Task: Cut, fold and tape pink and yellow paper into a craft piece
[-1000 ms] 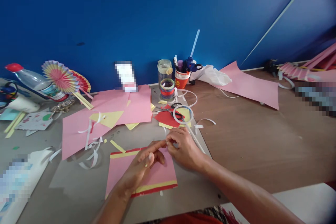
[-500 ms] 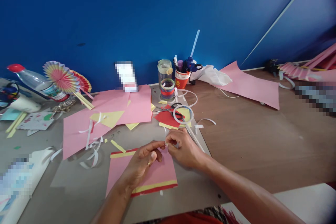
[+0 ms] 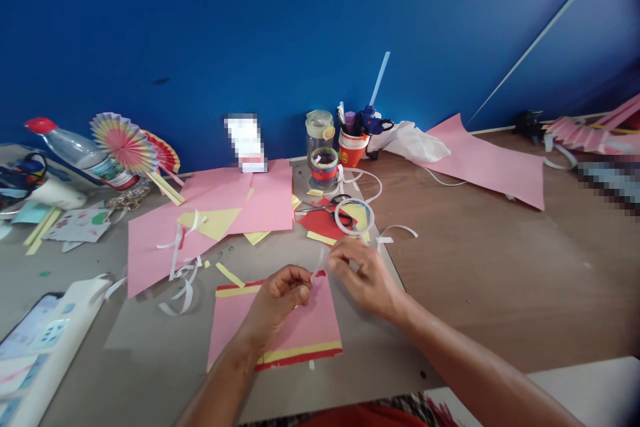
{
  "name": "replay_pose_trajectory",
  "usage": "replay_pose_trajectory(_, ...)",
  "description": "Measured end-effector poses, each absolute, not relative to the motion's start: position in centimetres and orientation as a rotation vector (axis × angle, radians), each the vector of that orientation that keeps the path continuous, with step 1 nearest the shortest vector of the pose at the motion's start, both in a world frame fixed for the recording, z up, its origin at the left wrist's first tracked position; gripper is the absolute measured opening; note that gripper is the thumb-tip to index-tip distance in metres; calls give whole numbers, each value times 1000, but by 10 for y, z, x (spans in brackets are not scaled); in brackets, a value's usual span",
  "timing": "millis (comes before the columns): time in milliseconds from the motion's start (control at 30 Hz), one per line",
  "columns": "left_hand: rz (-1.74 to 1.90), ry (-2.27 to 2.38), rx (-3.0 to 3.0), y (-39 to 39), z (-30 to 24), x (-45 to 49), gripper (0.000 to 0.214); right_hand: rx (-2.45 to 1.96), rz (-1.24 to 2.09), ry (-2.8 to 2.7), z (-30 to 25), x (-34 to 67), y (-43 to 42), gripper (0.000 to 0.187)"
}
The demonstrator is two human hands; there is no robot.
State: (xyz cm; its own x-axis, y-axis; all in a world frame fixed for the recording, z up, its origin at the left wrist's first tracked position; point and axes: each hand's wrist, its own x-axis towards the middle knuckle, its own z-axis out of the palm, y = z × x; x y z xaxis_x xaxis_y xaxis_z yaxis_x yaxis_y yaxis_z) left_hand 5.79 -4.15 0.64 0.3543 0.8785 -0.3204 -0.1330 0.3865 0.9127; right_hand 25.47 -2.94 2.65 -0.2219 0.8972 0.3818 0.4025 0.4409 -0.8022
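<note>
My left hand (image 3: 285,293) is closed in a pinch on a short, pale strip of tape (image 3: 319,264), which sticks up from its fingertips. To its right, my right hand (image 3: 367,277) is raised with bent fingers loosely apart; nothing shows in it, and it does not touch the strip. Beneath both lies a pink paper sheet (image 3: 320,327) with yellow and red bands along its top and bottom edges. The left hand and forearm hide part of this sheet.
Behind the hands are a tape roll (image 3: 354,232), scissors (image 3: 327,211) and red paper (image 3: 317,223). Farther back stand a jar (image 3: 320,127) and a red paper cup (image 3: 353,150) of tools. Curled white strips (image 3: 185,297) and pink sheets (image 3: 150,247) lie left; a phone (image 3: 30,323) is at the left edge.
My right hand has come away from my left fingertips, moving slightly right, and its fingers have loosened. The pale tape strip now stands up from the left hand. The view has shifted a little.
</note>
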Motion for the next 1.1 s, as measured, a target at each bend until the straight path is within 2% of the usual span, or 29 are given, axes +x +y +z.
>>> replay_pose_trajectory(67,782,965,968,-42,7,58,30,-1054,635,-1788,26,258,-28,19)
replay_pose_trajectory(167,768,964,997,-42,8,59,30,-907,660,-1927,25,257,-29,38)
replay_pose_trajectory(233,770,984,1018,-42,9,59,30,-913,699,-1989,25,255,-30,40)
replay_pose_trajectory(467,729,1060,1202,-43,13,58,26,-1092,716,-2044,21,249,-31,14)
replay_pose_trajectory(767,741,1125,1192,-42,18,62,29,-1115,542,-2073,15,243,-34,14)
replay_pose_trajectory(1100,774,1090,1223,-46,17,61,30,-1090,740,-1973,20,246,-33,16)
